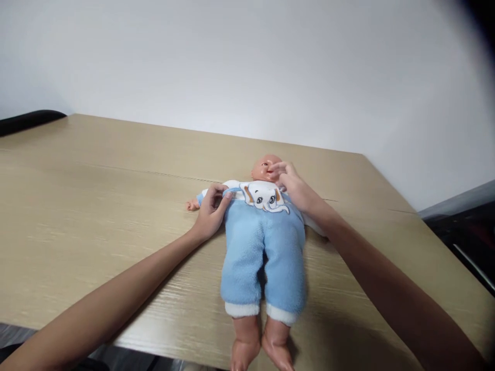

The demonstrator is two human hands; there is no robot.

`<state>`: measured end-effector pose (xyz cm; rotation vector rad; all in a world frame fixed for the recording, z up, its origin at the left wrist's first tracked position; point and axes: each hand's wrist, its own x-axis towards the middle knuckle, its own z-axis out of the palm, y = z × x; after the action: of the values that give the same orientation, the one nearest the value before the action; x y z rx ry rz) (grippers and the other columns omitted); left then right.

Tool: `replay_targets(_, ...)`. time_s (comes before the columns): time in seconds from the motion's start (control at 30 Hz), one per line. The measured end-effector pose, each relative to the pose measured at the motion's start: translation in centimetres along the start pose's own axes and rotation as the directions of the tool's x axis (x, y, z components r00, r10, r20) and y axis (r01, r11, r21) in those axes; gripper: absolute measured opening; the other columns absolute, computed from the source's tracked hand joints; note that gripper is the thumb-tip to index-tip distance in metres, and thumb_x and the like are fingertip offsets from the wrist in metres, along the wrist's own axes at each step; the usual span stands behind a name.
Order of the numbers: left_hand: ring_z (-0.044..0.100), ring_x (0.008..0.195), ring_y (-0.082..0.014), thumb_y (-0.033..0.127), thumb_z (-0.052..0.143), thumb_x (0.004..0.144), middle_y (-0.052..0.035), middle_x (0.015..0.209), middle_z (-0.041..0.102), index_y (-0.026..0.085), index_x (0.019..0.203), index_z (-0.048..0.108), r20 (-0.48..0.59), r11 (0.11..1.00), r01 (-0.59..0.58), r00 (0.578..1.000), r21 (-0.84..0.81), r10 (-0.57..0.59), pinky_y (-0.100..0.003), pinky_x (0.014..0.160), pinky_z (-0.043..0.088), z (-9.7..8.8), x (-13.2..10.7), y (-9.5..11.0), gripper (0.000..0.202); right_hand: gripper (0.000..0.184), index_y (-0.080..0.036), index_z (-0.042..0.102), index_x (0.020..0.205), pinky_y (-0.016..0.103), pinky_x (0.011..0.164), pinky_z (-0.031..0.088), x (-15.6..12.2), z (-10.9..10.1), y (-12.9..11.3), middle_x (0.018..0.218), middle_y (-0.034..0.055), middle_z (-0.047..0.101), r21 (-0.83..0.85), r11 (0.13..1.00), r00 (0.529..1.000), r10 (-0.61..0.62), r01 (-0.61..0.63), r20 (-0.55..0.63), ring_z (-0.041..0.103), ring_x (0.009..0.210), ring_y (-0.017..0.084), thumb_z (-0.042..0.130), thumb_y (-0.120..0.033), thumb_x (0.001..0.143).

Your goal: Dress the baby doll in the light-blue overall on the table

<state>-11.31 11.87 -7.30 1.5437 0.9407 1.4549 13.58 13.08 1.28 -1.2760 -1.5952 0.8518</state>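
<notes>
A baby doll lies on its back on the wooden table, head away from me and bare feet towards me. It is dressed in fuzzy light-blue overalls with a white elephant patch on the chest and a white top beneath. At the doll's chest side, my left hand pinches the edge of the overalls between thumb and fingers. My right hand is over the doll's other shoulder, fingers stretched out and apart in front of its cheek; I cannot tell whether they touch it.
The light wooden table has a seam running across it behind the doll. A white wall rises at the back. A black chair-like edge shows at the far left, and dark objects stand beyond the right edge.
</notes>
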Motion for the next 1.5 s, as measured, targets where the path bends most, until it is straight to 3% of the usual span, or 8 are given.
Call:
replay_targets(0.2, 0.06, 0.098, -0.0204, 0.056, 0.067, 0.103, -0.0037, 0.104, 0.065, 0.025, 0.109, 0.065, -0.062, 0.99, -0.105, 0.992, 0.094, 0.112, -0.035, 0.092, 0.046, 0.0, -0.3, -0.2, 0.032, 0.015, -0.021, 0.07, 0.109, 0.051, 0.113, 0.046, 5.2, 4.9, -2.8, 0.123, 0.0118, 0.074, -0.403, 0.877, 0.915, -0.093, 0.262, 0.393, 0.065, 0.121, 0.032, 0.059, -0.024, 0.1)
replay_targets(0.4, 0.058, 0.092, -0.0194, 0.043, 0.062, 0.108, -0.0031, 0.096, 0.064, 0.024, 0.101, 0.065, 0.008, 0.957, -0.244, 0.969, 0.157, 0.246, -0.035, 0.088, 0.046, -0.2, -0.4, 0.1, 0.02, 0.025, -0.023, 0.078, 0.095, 0.031, 0.084, 0.051, 9.6, 10.4, -2.4, 0.102, 0.0002, 0.08, -0.3, 0.847, 0.599, -0.027, 0.439, 0.8, 0.069, 0.093, 0.02, 0.08, -0.006, 0.077)
replay_targets(0.63, 0.056, 0.082, -0.0189, 0.045, 0.064, 0.106, -0.0034, 0.089, 0.064, 0.023, 0.099, 0.066, 0.034, 0.951, -0.282, 0.96, 0.13, 0.279, -0.034, 0.077, 0.046, -0.4, -0.6, 0.3, 0.023, 0.012, -0.023, 0.072, 0.098, 0.034, 0.074, 0.042, 8.9, 10.7, -2.5, 0.098, 0.0061, 0.077, -0.391, 0.705, 0.667, -0.155, 0.592, 0.729, 0.067, 0.084, 0.025, 0.072, -0.016, 0.087)
replay_targets(0.87, 0.064, 0.091, -0.0233, 0.039, 0.067, 0.104, -0.0063, 0.096, 0.07, 0.026, 0.104, 0.072, 0.05, 0.85, -0.427, 0.9, 0.309, 0.434, -0.041, 0.087, 0.052, -0.9, -1.4, -0.1, 0.014, 0.049, -0.022, 0.07, 0.115, 0.03, 0.082, 0.049, 8.8, 5.6, -0.9, 0.099, 0.0017, 0.077, -0.194, 0.919, 0.814, -0.188, 0.343, 0.55, 0.068, 0.093, 0.023, 0.054, -0.009, 0.071)
replay_targets(1.1, 0.063, 0.114, -0.0257, 0.03, 0.06, 0.107, -0.0087, 0.121, 0.062, 0.031, 0.119, 0.064, -0.014, 0.748, -0.562, 0.796, 0.353, 0.605, -0.048, 0.102, 0.052, -0.5, -2.2, 0.0, 0.013, 0.052, -0.02, 0.076, 0.11, 0.035, 0.092, 0.051, 7.8, 5.4, -0.7, 0.112, 0.0066, 0.078, -0.224, 0.859, 0.741, -0.232, 0.46, 0.63, 0.07, 0.105, 0.026, 0.05, -0.002, 0.069)
replay_targets(1.27, 0.06, 0.115, -0.0224, 0.042, 0.054, 0.111, -0.0069, 0.118, 0.06, 0.026, 0.111, 0.058, -0.158, 0.958, -0.282, 0.945, 0.055, 0.288, -0.041, 0.105, 0.049, 0.6, -1.4, 0.4, 0.016, 0.037, -0.02, 0.077, 0.118, 0.04, 0.104, 0.051, 6.1, 5.1, -1.1, 0.122, 0.0102, 0.075, -0.235, 0.823, 0.736, -0.288, 0.518, 0.613, 0.07, 0.115, 0.027, 0.058, -0.01, 0.088)
replay_targets(1.4, 0.059, 0.102, -0.0176, 0.055, 0.069, 0.102, -0.0024, 0.109, 0.06, 0.025, 0.102, 0.06, -0.23, 0.986, -0.056, 0.973, -0.16, 0.018, -0.032, 0.095, 0.051, 1.3, -0.8, 0.5, 0.031, 0.048, -0.02, 0.064, 0.142, 0.041, 0.104, 0.054, 4.7, 4.1, -1.1, 0.137, 0.0152, 0.072, -0.226, 0.927, 0.87, -0.169, 0.301, 0.463, 0.07, 0.123, 0.029, 0.065, -0.045, 0.101)
replay_targets(1.5, 0.057, 0.085, -0.0138, 0.059, 0.073, 0.098, 0.0008, 0.097, 0.06, 0.025, 0.099, 0.059, -0.225, 0.937, 0.102, 0.957, -0.335, -0.185, -0.025, 0.079, 0.052, 1.6, -0.8, 0.2, 0.037, 0.042, -0.02, 0.074, 0.117, 0.037, 0.091, 0.054, 3.6, 3.3, -1.6, 0.115, 0.011, 0.079, -0.295, 0.929, 0.864, -0.048, 0.222, 0.5, 0.073, 0.104, 0.027, 0.062, -0.058, 0.102)
